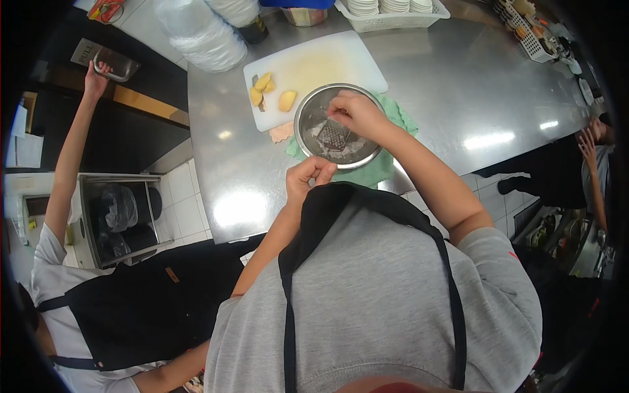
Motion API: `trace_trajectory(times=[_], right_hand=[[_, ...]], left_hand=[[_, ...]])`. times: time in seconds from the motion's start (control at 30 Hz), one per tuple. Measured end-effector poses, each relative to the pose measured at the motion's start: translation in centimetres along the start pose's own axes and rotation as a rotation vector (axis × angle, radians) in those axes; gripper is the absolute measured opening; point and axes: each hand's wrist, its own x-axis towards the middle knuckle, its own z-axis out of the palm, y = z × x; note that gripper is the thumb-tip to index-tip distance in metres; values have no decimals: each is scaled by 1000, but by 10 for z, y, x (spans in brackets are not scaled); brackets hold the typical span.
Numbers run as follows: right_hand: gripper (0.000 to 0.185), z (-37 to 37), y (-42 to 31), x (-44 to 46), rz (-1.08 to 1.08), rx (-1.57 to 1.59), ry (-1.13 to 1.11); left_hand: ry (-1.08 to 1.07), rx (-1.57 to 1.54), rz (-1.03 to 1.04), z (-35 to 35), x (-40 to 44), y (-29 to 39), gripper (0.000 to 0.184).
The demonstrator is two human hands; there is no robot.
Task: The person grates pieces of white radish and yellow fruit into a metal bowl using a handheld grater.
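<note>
A round metal bowl (303, 145) rests partly on a green cloth (371, 172) and overlaps the near edge of a white cutting board (363, 59). Inside it lies a small metal grater (334, 135) among pale, wet-looking bits. My right hand (357, 116) reaches over the bowl, fingers pinched together just above the grater; what they hold is hidden. At the near rim, my left hand (310, 178) is closed with its fingers on the bowl's edge. Peeled yellow pieces (287, 100), possibly potato, sit on the board's left side.
Wrapped stacks of plastic containers (213, 42) and a white basket of small dishes (400, 19) stand at the back of the steel counter (445, 92). A person at left in a black apron (144, 308) holds a metal pan (118, 64). Another person's hand (587, 145) shows at far right.
</note>
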Motion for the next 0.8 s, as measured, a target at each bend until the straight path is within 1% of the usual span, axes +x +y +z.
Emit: trace_trajectory(times=[0.07,0.1,0.13,0.2,0.23,0.27,0.33,0.43,0.47,0.53,0.57,0.6,0.63,0.67,0.7,0.77,0.8], right_hand=[[7,-2,-26,-11,-175,180,-27],[7,3,-30,-16,-207,190,-108],[7,8,-20,-17,-202,188,-104],[7,17,11,-15,-129,-153,95],[6,9,10,-14,-17,-197,33],[6,7,6,-11,-23,-195,35],[4,-4,-9,-10,-50,-89,60],[5,-8,-27,-4,-94,-128,86],[5,-6,-22,1,-107,-125,81],[10,-4,-6,13,46,-485,-137],[10,-4,-2,15,7,-597,-226],[10,-2,1,22,-5,-596,-228],[9,-6,-7,31,-18,-527,-160],[9,-7,-14,41,-30,-456,-93],[9,-4,-18,54,-39,-453,-97],[12,3,-21,86,-139,-372,-11],[12,10,-19,99,-138,-372,-14]], left_hand=[[32,-18,-25,0,1,0,16],[58,-36,-41,1,3,0,17],[52,-38,-41,1,3,-1,17],[54,-60,-21,3,2,-2,17],[51,-58,-18,4,2,-3,17],[55,-66,-22,2,2,-3,17],[66,-77,-28,0,1,-5,17],[100,-58,-30,-2,2,-6,18],[82,-93,-40,-2,2,-5,18],[79,-122,-47,-6,4,-2,18],[73,-95,-40,-7,3,-2,18],[67,-70,-33,-8,3,-2,17],[57,-86,-78,-10,2,2,18],[68,-85,-77,-10,2,1,18],[78,-82,-68,-9,1,-1,19],[91,-80,-60,-11,2,-4,20],[96,-96,-63,-11,2,-5,20]])
